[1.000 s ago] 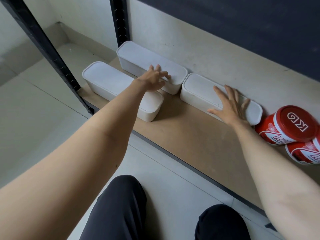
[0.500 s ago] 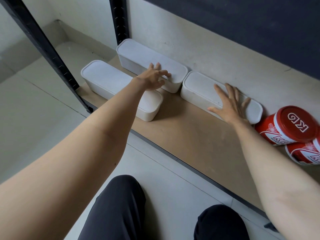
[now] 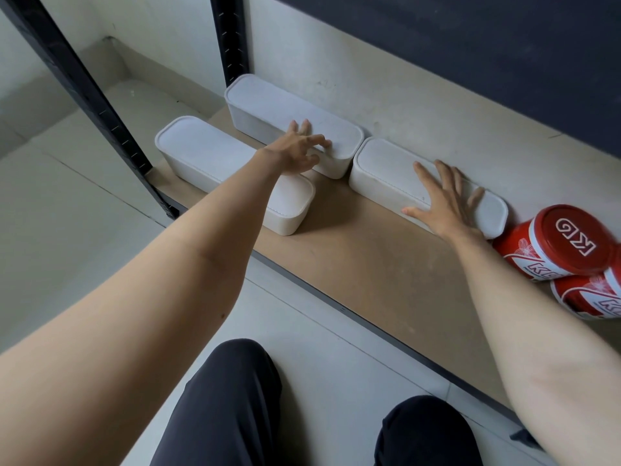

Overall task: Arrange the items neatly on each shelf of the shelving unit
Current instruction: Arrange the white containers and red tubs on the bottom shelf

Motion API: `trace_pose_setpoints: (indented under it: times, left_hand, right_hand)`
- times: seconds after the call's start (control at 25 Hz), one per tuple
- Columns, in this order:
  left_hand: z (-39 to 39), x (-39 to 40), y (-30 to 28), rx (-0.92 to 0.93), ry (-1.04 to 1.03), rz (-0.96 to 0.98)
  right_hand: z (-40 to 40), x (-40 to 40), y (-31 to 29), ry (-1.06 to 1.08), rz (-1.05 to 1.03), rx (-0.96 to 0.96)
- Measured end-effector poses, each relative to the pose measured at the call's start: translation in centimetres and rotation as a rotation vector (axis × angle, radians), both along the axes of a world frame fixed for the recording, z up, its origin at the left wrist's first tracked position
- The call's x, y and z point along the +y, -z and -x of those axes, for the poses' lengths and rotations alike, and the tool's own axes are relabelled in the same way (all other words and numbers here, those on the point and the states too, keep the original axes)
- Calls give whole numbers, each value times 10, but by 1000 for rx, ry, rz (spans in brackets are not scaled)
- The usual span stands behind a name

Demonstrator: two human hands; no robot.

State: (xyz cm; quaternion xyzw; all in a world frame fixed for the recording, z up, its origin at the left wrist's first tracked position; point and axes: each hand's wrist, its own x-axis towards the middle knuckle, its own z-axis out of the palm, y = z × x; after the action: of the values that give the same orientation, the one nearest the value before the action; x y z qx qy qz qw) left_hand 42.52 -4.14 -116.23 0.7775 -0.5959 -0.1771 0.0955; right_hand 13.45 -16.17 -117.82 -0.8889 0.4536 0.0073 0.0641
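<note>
My left hand (image 3: 293, 150) reaches across to the rear-left white box (image 3: 289, 120), which stands along the wall beside the black upright (image 3: 229, 38). The fingers are spread and only slightly bent; the fingertips rest on the lid near the box's right end, while the thumb sits at the box's front face. I cannot tell whether the thumb presses the wall of the box or merely lies near it.

My right hand (image 3: 445, 201) lies flat, palm down, on the lid of the rear-right white box (image 3: 386, 169). All fingers are straight and fanned out; the thumb extends along the front top edge. Nothing is gripped.

The two rear boxes stand end to end against the wall, just beside each other with a narrow gap. A third, front white box (image 3: 201, 151) stands in front of the rear-left one, partly hidden by my left forearm. All three sit on the brown shelf board (image 3: 363, 264).

To the right, two red tubs (image 3: 551, 243) with white lettering lie on their sides, the upper one touching the rear-right box's end.
</note>
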Motion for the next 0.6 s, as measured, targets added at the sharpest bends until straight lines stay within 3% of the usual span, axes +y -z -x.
trace_pose_setpoints:
  times: [0.48,0.6]
  left_hand:
    - [8,10,-4,-31,3,38]
    - [8,28,-10,-33,-59,84]
  right_hand:
    - [-2,11,-7,3,-68,70]
    - [-19,35,-11,-27,-79,-32]
